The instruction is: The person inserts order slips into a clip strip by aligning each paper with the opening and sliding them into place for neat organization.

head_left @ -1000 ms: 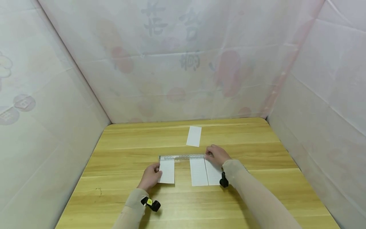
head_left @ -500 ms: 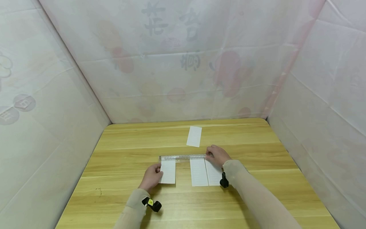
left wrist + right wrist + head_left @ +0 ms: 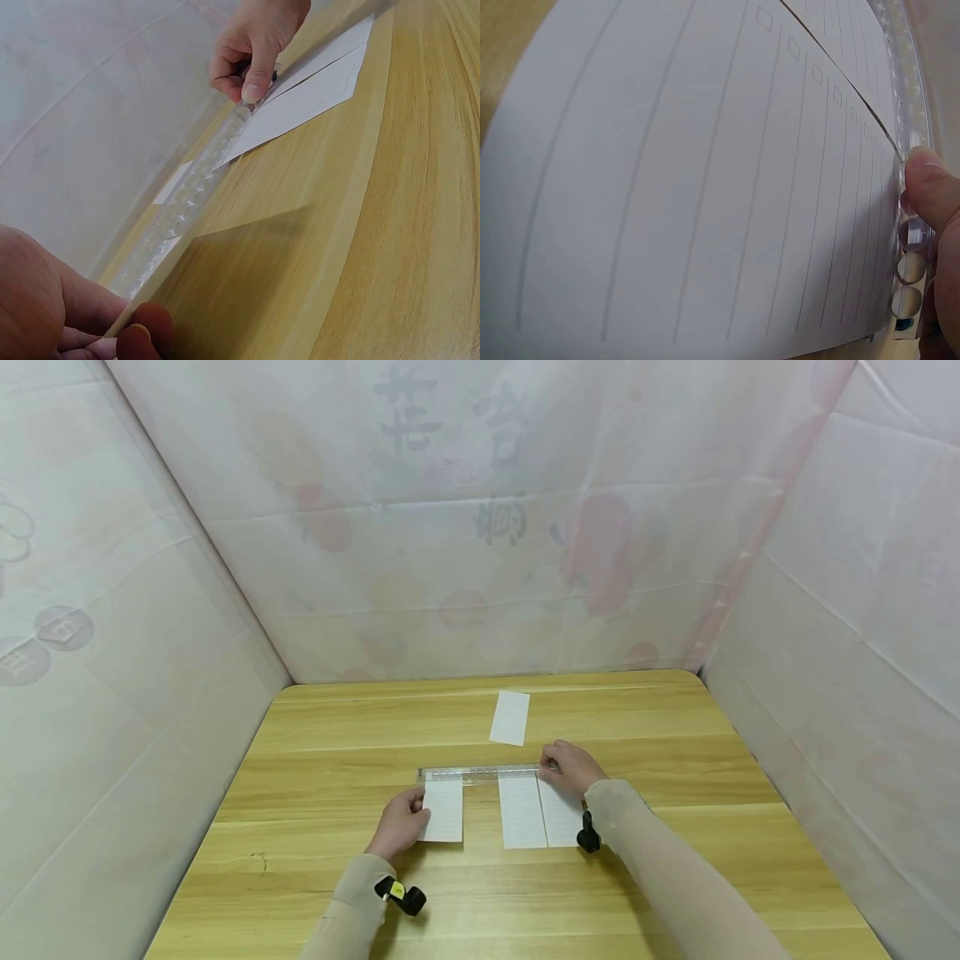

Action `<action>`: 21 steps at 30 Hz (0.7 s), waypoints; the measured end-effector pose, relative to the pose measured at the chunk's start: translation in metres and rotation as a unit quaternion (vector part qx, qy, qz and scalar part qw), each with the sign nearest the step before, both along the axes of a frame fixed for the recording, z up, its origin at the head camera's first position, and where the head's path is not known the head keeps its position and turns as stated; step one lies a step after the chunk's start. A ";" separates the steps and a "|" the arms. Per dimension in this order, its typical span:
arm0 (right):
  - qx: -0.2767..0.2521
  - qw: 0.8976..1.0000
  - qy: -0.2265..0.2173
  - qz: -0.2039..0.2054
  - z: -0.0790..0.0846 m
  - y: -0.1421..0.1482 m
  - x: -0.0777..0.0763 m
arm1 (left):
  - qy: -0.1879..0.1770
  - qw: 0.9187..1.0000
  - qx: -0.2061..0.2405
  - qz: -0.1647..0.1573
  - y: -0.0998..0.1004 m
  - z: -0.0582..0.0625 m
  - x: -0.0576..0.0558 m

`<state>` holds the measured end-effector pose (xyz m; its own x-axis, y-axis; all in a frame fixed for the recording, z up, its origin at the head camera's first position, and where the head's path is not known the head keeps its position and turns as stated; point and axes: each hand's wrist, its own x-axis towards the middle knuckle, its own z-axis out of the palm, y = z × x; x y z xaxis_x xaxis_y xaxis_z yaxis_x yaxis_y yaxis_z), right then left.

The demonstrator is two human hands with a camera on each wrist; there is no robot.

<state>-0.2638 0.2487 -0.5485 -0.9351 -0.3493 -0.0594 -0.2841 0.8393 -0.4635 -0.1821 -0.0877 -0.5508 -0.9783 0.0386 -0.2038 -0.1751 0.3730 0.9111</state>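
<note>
My left hand [image 3: 397, 822] pinches the left edge of a white lined card [image 3: 445, 810] between thumb and fingers. In the left wrist view this card shows nearly edge-on, tilted over the table with a shadow beneath. Its top edge meets a clear plastic ruler [image 3: 480, 775] with round holes, lying crosswise. My right hand [image 3: 572, 768] grips the ruler's right end, thumb on top. Two more lined cards, a middle card [image 3: 522, 812] and a right card [image 3: 559, 814], lie side by side with their tops at the ruler. The right hand and wrist partly cover the right card.
Beyond the ruler, a fourth white card [image 3: 510, 718] lies slightly turned on the wooden table [image 3: 322, 743]. Bare wood shows between the left card and the middle one. Pale printed cloth walls [image 3: 465, 568] enclose the back and both sides.
My left hand has slid a little to the right with its card, narrowing the gap to the middle card. The right hand and the ruler have stayed practically still.
</note>
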 end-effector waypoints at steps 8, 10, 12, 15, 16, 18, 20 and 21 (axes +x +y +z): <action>0.001 1.000 0.008 0.006 -0.001 0.000 -0.001 | 0.000 1.000 0.001 -0.003 0.001 -0.002 0.000; 0.002 1.000 0.010 0.008 -0.001 0.000 -0.001 | -0.002 1.000 -0.001 -0.003 0.001 -0.002 -0.001; 0.002 1.000 0.012 0.010 0.000 0.000 -0.001 | 0.000 1.000 -0.002 -0.006 0.001 -0.002 -0.001; 0.004 1.000 0.011 0.011 0.000 -0.001 0.000 | 0.003 1.000 -0.005 -0.008 0.001 -0.002 -0.001; 0.005 1.000 0.011 0.011 0.001 -0.001 0.000 | 0.006 1.000 -0.007 -0.009 0.001 -0.002 -0.001; 0.005 1.000 0.008 0.009 0.002 -0.002 0.001 | 0.008 1.000 -0.012 -0.009 0.002 -0.002 -0.001; 0.006 1.000 0.005 0.007 0.003 -0.002 0.001 | 0.006 1.000 -0.012 -0.008 0.002 -0.003 -0.001; 0.006 1.000 0.007 0.007 0.003 -0.002 0.001 | 0.004 1.000 -0.012 -0.007 0.002 -0.003 -0.001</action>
<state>-0.2630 0.2469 -0.5452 -0.9308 -0.3621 -0.0504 -0.3025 0.8402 -0.4501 -0.1830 -0.0858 -0.5536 -0.9793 0.0470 -0.1971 -0.1628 0.3966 0.9034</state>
